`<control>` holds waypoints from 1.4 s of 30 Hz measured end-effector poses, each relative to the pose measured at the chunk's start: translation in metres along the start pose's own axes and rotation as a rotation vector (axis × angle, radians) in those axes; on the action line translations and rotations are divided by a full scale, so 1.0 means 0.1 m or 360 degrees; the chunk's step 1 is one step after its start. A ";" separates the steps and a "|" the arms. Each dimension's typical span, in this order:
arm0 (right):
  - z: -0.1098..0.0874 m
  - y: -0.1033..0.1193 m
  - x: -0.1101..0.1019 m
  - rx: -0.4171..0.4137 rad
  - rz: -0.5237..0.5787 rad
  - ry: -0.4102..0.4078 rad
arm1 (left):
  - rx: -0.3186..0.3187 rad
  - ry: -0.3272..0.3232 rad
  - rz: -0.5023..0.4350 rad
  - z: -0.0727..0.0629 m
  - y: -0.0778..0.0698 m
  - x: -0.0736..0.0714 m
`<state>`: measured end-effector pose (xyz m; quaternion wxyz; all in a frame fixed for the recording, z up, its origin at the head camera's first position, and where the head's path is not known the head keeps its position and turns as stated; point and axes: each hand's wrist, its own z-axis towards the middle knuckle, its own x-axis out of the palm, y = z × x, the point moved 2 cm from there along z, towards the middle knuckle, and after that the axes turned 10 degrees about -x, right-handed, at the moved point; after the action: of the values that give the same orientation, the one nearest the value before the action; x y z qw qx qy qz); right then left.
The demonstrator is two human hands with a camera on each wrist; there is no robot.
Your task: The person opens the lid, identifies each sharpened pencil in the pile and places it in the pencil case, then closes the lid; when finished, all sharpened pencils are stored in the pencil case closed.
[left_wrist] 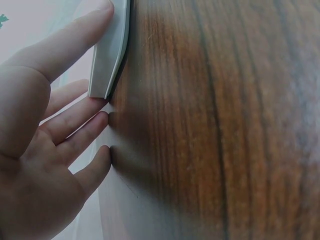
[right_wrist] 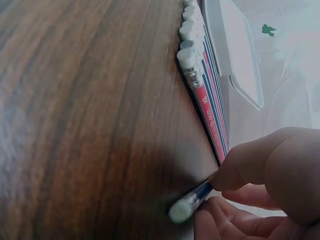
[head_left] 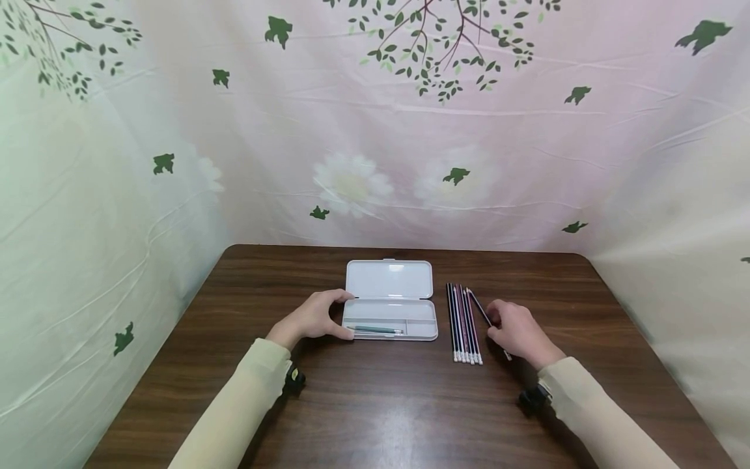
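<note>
A white pencil case [head_left: 420, 331] lies with its lid [head_left: 389, 279] raised at the back. Inside its front compartment are teal-green pencils [head_left: 377, 330]. My left hand [head_left: 316, 315] holds the case's left end, thumb at the near corner and index finger by the hinge side; in the left wrist view the thumb [left_wrist: 75, 42] lies against the case wall [left_wrist: 107, 60]. To the right, my right hand [head_left: 518, 331] pinches a dark blue pencil [right_wrist: 202, 191] between thumb and fingers, its white eraser end toward me. That pencil slants beside a row of striped pencils [head_left: 463, 326].
The row of pencils, dark blue and pinkish-red, lies side by side between the case and my right hand, white erasers [right_wrist: 187, 57] toward me. A brown wood-grain table [head_left: 375, 404] bears everything. Printed cloth [head_left: 387, 143] hangs behind and at both sides.
</note>
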<state>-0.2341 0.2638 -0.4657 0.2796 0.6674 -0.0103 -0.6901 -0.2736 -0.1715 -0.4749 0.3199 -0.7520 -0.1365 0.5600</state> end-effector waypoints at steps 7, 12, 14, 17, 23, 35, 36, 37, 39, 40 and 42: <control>-0.01 -0.01 -0.03 0.0063 -0.0031 0.0031 | 0.0002 0.0003 -0.0003 0.00 -0.01 0.00; -0.03 -0.03 -0.02 0.0096 -0.0081 0.0036 | 0.0001 0.0003 0.0000 0.00 0.00 0.00; -0.04 -0.03 -0.03 0.0115 -0.0102 0.0040 | 0.0002 0.0002 0.0003 0.00 0.00 0.00; -0.03 -0.04 -0.04 0.0155 -0.0106 0.0065 | 0.0003 0.0000 0.0008 0.00 0.00 0.00; -0.03 -0.04 -0.05 0.0256 -0.0143 0.0134 | 0.0001 -0.0001 0.0005 0.00 0.01 0.00; -0.06 -0.08 -0.09 0.0265 -0.0139 0.0103 | -0.0008 0.0001 0.0015 0.01 0.02 0.01; -0.06 -0.08 -0.09 0.0257 -0.0130 0.0092 | -0.0007 0.0001 0.0014 0.01 0.01 0.01; -0.05 -0.07 -0.10 0.0248 -0.0119 0.0080 | -0.0009 0.0004 0.0012 0.01 0.01 0.01; -0.04 -0.05 -0.12 0.0217 -0.0105 0.0056 | -0.0007 0.0003 0.0006 0.01 0.01 0.01; -0.04 -0.02 -0.14 0.0194 -0.0096 0.0048 | -0.0011 0.0004 0.0005 0.01 0.00 0.01; -0.02 0.03 -0.16 0.0138 -0.0089 0.0025 | -0.0012 0.0004 0.0002 0.00 0.00 0.00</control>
<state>-0.2320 0.2684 -0.4503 0.2309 0.6845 -0.0193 -0.6912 -0.2738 -0.1712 -0.4754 0.3170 -0.7539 -0.1377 0.5587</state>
